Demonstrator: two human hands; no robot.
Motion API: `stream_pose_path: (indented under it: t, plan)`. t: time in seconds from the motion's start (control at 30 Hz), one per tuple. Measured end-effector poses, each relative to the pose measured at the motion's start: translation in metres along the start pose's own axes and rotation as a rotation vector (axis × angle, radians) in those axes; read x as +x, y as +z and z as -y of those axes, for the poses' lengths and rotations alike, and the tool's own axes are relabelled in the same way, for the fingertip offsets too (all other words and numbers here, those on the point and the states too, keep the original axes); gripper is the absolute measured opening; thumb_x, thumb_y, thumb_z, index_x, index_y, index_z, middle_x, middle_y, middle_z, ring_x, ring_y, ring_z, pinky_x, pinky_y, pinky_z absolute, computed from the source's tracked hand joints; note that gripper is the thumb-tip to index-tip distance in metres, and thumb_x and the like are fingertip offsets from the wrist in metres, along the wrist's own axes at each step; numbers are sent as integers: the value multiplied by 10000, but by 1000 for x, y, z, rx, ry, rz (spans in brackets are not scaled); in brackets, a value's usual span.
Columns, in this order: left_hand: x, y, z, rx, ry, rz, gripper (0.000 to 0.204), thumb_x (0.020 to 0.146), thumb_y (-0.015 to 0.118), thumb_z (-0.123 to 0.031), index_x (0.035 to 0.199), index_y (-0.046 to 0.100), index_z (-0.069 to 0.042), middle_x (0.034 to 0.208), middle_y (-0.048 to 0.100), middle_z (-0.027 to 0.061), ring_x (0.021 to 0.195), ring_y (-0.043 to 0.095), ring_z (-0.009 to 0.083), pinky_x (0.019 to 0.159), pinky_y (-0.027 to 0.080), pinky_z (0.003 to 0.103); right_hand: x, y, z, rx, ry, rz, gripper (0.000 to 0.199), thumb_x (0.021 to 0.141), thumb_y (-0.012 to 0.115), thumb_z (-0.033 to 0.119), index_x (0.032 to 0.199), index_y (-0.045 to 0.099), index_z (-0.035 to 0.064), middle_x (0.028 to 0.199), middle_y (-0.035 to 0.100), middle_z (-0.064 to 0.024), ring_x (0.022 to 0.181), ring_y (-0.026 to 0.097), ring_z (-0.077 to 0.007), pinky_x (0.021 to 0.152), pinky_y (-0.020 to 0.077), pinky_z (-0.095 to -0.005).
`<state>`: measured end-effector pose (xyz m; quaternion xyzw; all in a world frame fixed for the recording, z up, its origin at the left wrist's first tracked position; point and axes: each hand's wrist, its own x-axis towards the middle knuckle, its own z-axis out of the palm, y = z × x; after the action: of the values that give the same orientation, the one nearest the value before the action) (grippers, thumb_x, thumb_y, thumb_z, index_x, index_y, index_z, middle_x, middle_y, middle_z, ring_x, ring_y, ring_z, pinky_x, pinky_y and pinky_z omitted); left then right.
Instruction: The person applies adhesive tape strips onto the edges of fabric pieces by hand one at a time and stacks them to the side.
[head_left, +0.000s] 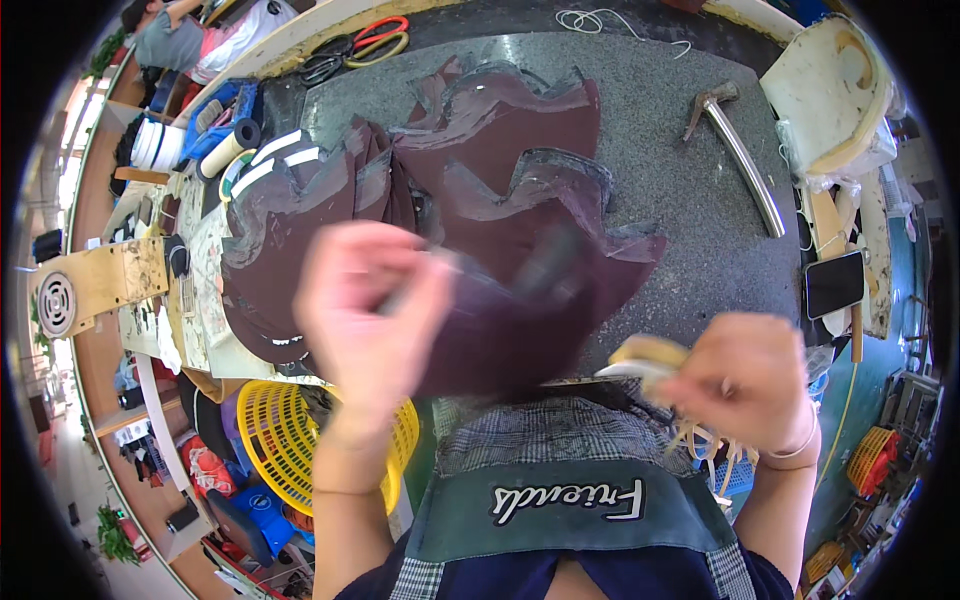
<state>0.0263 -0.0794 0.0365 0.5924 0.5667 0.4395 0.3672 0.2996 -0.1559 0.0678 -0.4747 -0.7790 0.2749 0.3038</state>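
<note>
My left hand [365, 300], smeared by motion, has its thumb and fingers pinched at the edge of a dark maroon cut piece [510, 340]. That piece is blurred too and lies over the table's near edge. Closed fingers of my right hand [745, 380] grip a small curved yellow-and-white thing [645, 358], perhaps a roll of tape; blur hides its exact kind. Beyond my hands, several maroon pieces with wavy, grey-smeared edges lie in overlapping piles: a left pile [285, 240] and a right pile [525, 120].
A hammer [745, 165] lies on the grey tabletop [660, 110] at the right. Scissors [375, 42] lie at the far left edge. A yellow basket [275, 440] stands below the table on the left; a phone [834, 284] rests at the right. Pale strips [715, 450] hang near my right wrist.
</note>
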Motion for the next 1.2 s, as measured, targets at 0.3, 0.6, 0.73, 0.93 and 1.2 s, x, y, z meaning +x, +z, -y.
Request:
stream_pose_path:
  t: [0.3,0.6,0.73,0.93,1.2]
  plan:
    - [84,55,17,830,734,102,528,797,779,-272,1270,605,-118,1362,495,228,1296,430,409,1081,331,497,-7,5,-29,292,359,-292,62,860,686,7,900,641,-5,768,651,-69,658,607,-102,583,458,-247]
    - [-3,46,-3,-412,22,447,322,848,652,132,1162,595,81,1158,645,118,976,644,131,874,537,257,-5,-11,-19,517,511,-427,51,926,648,47,929,667,-1,776,671,-31,663,626,-58,527,478,-211]
    - [-17,50,36,273,150,499,365,828,723,64,1181,654,-3,1062,674,41,847,620,62,719,521,195,18,21,-28,213,344,-53,130,828,732,87,818,682,-33,620,649,-99,548,650,-122,509,492,-264]
    - [-25,39,57,-67,-113,616,505,808,757,36,1289,617,-23,1085,678,37,879,638,65,764,541,211,38,53,-37,179,384,126,186,809,763,106,764,676,-53,605,653,-121,540,651,-134,511,495,-275]
    - [-22,43,57,-174,-190,570,333,887,689,4,1219,659,2,1022,723,79,900,647,81,828,539,228,46,68,-39,147,275,37,244,836,729,185,734,657,-24,505,586,-136,426,614,-238,493,502,-337]
